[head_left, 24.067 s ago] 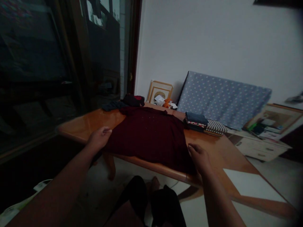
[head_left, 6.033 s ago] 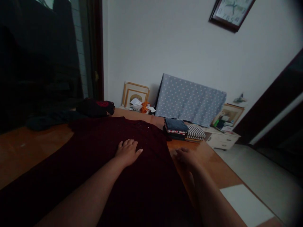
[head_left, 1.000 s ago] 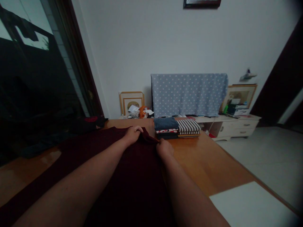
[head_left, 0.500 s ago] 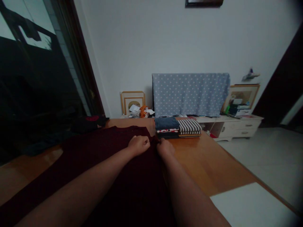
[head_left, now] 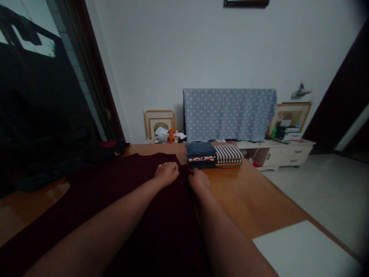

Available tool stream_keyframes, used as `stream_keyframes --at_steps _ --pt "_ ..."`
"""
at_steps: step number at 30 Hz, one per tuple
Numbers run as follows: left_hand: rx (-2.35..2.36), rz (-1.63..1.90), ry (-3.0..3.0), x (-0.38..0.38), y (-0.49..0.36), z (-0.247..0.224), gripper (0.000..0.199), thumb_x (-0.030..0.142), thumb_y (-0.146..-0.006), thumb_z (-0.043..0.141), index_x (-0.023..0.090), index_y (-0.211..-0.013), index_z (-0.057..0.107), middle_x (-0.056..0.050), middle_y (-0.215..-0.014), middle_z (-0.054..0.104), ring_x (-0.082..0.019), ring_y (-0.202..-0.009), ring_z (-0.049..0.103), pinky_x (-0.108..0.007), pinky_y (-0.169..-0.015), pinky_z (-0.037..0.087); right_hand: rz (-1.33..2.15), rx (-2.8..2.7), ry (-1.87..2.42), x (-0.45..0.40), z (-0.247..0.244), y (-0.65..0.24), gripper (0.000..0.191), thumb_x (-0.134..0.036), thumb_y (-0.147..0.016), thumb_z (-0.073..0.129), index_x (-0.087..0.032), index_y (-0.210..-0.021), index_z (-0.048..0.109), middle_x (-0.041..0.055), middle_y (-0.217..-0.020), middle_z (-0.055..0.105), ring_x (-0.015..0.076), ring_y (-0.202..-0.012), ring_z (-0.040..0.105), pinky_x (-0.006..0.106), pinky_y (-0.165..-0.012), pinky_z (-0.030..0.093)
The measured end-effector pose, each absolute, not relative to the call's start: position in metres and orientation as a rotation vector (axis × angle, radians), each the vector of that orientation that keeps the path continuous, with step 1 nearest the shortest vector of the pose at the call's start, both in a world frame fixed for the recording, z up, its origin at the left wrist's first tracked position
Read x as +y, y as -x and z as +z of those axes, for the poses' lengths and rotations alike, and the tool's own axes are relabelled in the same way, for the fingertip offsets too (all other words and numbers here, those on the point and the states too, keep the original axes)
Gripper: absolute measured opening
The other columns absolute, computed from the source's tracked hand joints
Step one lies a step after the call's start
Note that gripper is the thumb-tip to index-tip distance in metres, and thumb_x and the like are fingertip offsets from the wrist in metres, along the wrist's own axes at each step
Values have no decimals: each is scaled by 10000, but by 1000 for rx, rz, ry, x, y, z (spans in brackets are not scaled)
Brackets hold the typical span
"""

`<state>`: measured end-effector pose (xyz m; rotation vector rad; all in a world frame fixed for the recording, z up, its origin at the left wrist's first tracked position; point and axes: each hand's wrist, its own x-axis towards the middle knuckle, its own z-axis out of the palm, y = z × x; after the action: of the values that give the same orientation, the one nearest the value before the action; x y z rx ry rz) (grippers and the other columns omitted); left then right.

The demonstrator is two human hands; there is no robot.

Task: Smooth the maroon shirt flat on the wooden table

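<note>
Dark maroon garment (head_left: 98, 181) lies spread flat on the wooden table (head_left: 253, 196), running off to your left and under both forearms. Step in hand: you're working at its far edge, with a small ridge of cloth gathered between your hands. Left hand (head_left: 166, 174) is closed on the cloth, knuckles up, fingers curled under, looks like a grip on a bunch of fabric. Right hand (head_left: 198, 181) is just beside it, clenched on the ridge at the garment's right edge. Fingertips are hidden, so both grips are judged from hand shape. Next move calls for a firm pinch on that ridge; the cloth is dark and its edges are hard to read. Past the cloth, a folded blue stack (head_left: 200, 150) and a folded striped stack (head_left: 227, 152) sit near your right hand, a black bundle (head_left: 99, 151) off left, polka-dot blue cloth (head_left: 227, 113) behind
</note>
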<state>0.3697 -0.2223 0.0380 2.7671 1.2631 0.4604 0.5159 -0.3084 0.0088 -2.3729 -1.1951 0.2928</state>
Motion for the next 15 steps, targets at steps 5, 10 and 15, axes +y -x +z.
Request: stream_keyframes --at_steps 5,10,15 --pt "1326 392 -2723 -220 -378 31 257 305 -850 529 292 -971 756 -72 -1143 717 -296 -1105 622 -445 -945 435 306 -1207 2391 -309 11 -516 287 -309 -919 485 -229 -1122 672 132 -1158 709 303 -1070 681 393 -843 518" --pt "1492 384 -2588 -210 -384 24 287 418 -818 573 248 -933 774 -147 -1157 697 -370 -1100 619 -497 -907 456 322 -1211 2394 -310 12 -516 287 -295 -919 482 -233 -1124 673 130 -1159 711 297 -1074 681 381 -846 515" --pt "1478 433 -2427 -207 -389 18 280 516 -824 595 297 -904 751 -42 -945 752 -265 -955 662 -358 -808 488 313 -1206 2388 -310 12 -517 280 -307 -924 478 -240 -1113 674 122 -1167 709 298 -1078 679 386 -851 515"
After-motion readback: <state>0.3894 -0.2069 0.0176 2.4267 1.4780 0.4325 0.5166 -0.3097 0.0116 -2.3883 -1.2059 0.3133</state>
